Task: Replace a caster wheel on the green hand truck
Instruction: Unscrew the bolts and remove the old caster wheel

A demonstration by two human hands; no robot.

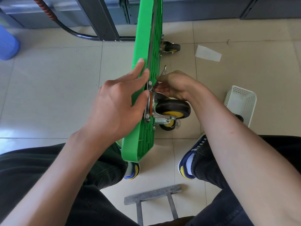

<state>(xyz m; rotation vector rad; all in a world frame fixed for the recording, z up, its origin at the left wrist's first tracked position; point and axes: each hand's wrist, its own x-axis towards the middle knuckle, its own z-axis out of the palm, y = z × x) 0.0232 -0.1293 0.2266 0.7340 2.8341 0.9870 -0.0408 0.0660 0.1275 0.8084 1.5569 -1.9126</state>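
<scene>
— Where is the green hand truck (143, 46)?
— It stands on edge on the tiled floor (48, 88) between your feet; the near caster wheel (172, 109) sits at its right face.
— And your hands?
— Your left hand (117, 103) lies open, straight fingers touching the deck edge. Your right hand (175, 85) curls round a wrench (163, 72) at the caster plate — beside it, a white basket (241, 103).

- hand truck (143, 46) stands on edge on the floor (48, 95), between the feet
- caster wheel (173, 108) on its right face
- basket (239, 103) farther right
- paper (208, 53) behind the basket
</scene>
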